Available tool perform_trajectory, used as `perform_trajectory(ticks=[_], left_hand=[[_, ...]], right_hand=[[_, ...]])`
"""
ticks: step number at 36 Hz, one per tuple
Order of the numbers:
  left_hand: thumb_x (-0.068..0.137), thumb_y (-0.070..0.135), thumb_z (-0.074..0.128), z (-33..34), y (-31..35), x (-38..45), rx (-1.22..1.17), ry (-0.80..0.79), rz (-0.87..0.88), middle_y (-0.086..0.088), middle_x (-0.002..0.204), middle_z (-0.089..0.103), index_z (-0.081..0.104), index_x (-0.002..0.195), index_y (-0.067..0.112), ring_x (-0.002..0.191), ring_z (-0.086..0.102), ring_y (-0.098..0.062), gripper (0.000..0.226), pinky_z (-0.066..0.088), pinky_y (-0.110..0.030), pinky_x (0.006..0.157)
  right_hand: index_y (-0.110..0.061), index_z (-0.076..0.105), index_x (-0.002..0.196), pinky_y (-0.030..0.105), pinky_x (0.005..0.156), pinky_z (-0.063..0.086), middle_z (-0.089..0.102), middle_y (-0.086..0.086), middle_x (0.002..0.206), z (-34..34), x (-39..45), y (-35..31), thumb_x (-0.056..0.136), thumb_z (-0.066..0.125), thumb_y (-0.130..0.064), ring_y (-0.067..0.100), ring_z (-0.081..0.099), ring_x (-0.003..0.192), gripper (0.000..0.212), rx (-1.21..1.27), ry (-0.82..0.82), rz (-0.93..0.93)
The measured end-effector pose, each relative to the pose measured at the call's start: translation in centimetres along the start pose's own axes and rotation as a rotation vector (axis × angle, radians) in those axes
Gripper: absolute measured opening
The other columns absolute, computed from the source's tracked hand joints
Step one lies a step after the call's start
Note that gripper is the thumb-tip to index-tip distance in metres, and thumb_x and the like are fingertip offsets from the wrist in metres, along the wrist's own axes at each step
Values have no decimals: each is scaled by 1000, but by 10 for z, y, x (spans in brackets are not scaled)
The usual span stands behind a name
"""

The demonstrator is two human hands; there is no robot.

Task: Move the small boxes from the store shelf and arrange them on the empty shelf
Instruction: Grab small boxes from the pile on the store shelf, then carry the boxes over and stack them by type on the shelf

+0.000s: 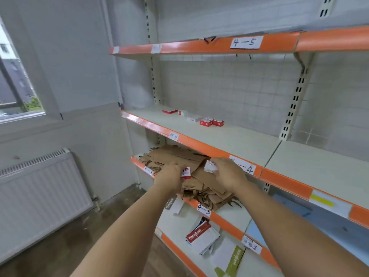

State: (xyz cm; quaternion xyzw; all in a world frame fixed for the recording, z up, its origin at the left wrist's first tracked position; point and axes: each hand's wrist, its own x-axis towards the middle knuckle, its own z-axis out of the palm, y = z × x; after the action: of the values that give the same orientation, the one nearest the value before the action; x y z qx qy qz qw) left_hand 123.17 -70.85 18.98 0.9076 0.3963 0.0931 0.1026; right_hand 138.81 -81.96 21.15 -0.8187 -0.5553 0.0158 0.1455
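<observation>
I am standing in a stationery shop: orange-edged shelving [199,47] is carrying handwritten labels [246,42]; below those labels, notebooks [201,234] and small boxes [211,122] are lying.

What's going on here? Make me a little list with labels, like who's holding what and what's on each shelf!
left hand: holds a small red and white box
right hand: holds a small white box
where the hands are: in front of the shelf tagged 4-3, over the brown paper bags
shelf tagged 4-4: a few small red and white boxes near the back
shelf tagged 4-5: top not visible
bottom shelf: notebooks
</observation>
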Motion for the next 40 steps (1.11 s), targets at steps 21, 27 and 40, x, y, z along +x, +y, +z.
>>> perform_trajectory(ticks=[21,27,40], left_hand=[[93,19,55,-36,-169,120,41,98,-177,0,115,56,51,131,31,108,54,-23,39,54,-40,83],[94,21,56,-46,-195,169,35,109,-176,-1,119,55,49,135,28,111,52,-22,42,52,-38,83],[93,18,57,-62,-260,285,27,119,-54,0,122,56,49,135,29,110,52,-22,44,49,-34,76]], right_hand=[[-20,39,143,35,94,41,48,6,137,59,218,-111,98,45,-14,25,42,126,47,-2,-42,-188],[-18,41,141,33,89,42,50,6,132,64,277,-118,99,45,-13,24,44,122,43,2,-3,-181],[-19,38,143,35,92,42,48,4,135,85,391,-135,99,41,-14,24,42,125,44,-22,37,-37]])
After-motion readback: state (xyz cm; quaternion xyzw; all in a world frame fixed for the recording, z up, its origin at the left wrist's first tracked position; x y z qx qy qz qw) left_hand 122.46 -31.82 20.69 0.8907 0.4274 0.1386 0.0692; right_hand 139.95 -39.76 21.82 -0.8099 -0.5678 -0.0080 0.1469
